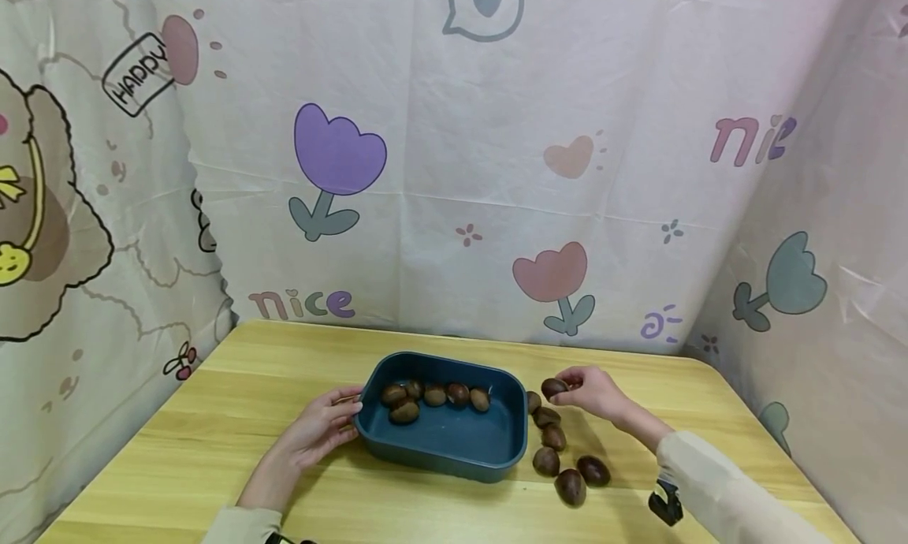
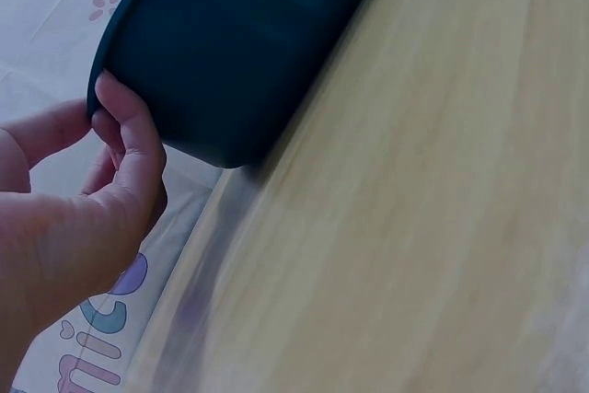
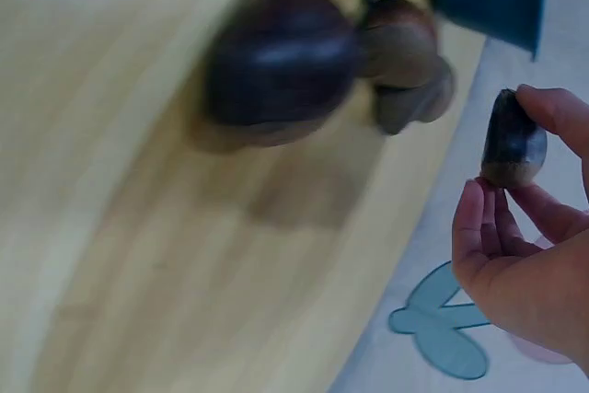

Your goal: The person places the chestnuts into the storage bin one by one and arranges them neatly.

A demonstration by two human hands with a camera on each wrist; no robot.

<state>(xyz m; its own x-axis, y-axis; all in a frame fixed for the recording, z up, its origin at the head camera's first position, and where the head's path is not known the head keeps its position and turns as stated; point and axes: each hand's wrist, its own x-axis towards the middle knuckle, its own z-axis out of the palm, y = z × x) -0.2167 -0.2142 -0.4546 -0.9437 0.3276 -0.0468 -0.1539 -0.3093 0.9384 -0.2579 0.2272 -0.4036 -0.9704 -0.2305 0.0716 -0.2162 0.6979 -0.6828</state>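
A dark blue rectangular tub (image 1: 454,441) stands on the table, with several brown chestnuts (image 1: 436,395) inside, mostly along its far side. My left hand (image 1: 322,430) grips the tub's left end; the left wrist view shows thumb and fingers (image 2: 129,121) pinching its rim. To the right of the tub, my right hand (image 1: 592,393) holds one chestnut (image 1: 554,388) between thumb and fingers, just above the table. That same dark chestnut (image 3: 513,143) shows clearly in the right wrist view. Several more chestnuts (image 1: 546,461) lie loose along the tub's right side, below the right hand.
The light wooden table (image 1: 284,370) ends in front of a patterned cloth backdrop (image 1: 461,173), which also hangs at both sides. Two dark chestnuts (image 1: 593,471) lie a little nearer and farther right than the others.
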